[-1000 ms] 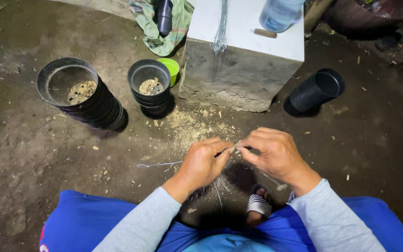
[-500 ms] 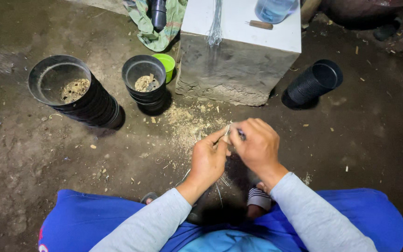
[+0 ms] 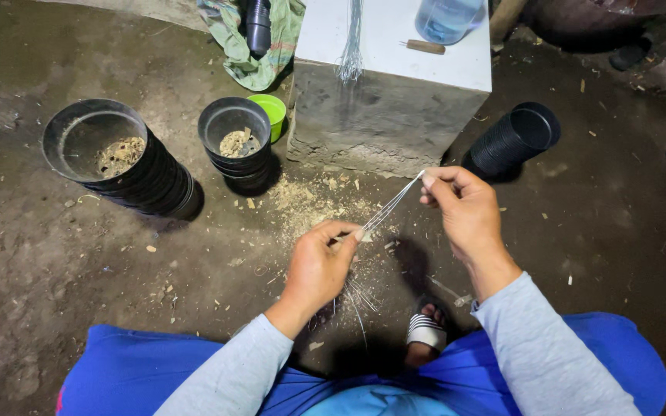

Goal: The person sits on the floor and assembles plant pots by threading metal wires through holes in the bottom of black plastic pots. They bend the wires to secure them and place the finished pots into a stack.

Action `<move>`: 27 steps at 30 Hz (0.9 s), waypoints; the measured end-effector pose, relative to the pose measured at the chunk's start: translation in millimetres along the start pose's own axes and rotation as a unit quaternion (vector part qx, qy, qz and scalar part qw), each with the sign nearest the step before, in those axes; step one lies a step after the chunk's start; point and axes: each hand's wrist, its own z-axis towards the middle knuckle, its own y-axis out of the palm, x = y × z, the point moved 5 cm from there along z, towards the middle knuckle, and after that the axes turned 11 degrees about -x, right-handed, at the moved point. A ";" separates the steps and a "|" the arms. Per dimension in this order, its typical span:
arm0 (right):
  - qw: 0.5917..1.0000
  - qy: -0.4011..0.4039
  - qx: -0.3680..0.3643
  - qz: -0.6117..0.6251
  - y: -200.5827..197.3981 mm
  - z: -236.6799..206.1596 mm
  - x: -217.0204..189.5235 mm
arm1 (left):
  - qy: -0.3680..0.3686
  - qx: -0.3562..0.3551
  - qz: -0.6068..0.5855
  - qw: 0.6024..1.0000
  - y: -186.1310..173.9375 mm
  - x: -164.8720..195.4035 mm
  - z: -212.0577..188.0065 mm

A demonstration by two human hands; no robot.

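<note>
Both hands (image 3: pixel 395 231) pinch thin pale strands (image 3: pixel 391 206) stretched taut between them

I pinch a bundle of thin strands (image 3: pixel 391 206) taut between my left hand (image 3: pixel 319 266) and my right hand (image 3: pixel 464 209), the right higher. Loose ends hang under the left. Ahead stands a concrete block (image 3: pixel 395 115) with more strands (image 3: pixel 352 38) draped over it. Two stacks of black pots (image 3: pixel 121 158) (image 3: pixel 234 142) hold crumbs at left; a third stack (image 3: pixel 514 139) lies on its side.
</note>
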 end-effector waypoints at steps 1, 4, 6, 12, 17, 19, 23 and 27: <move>1.000 0.008 -0.007 0.004 -2.0 -0.7 -4.8 | 0.021 0.012 0.029 0.999 -4.2 6.0 0.2; 0.995 -0.025 -0.005 -0.096 2.7 -5.2 -30.9 | 0.102 0.050 0.148 0.983 -17.9 24.5 -1.8; 0.953 -0.138 0.001 -0.270 8.6 -18.4 -63.0 | 0.177 0.073 0.263 0.946 -21.0 37.6 -6.8; 0.807 -0.310 -0.158 -0.477 62.8 -59.0 -83.2 | 0.229 -0.008 0.401 0.887 -7.3 51.6 -7.7; 0.926 -0.091 -0.154 -0.333 61.6 -49.9 -35.3 | 0.331 0.101 0.430 0.833 -15.1 72.0 -17.1; 0.962 -0.009 -0.109 -0.250 53.8 -43.2 -18.9 | 0.329 0.179 0.378 0.846 -25.2 72.6 -19.2; 0.988 0.033 -0.080 -0.130 51.7 -43.2 -4.1 | 0.108 0.186 0.020 0.976 -34.9 27.8 0.4; 0.976 0.045 -0.081 -0.195 62.5 -49.9 -2.2 | 0.105 0.114 -0.272 0.950 -31.6 -6.6 20.8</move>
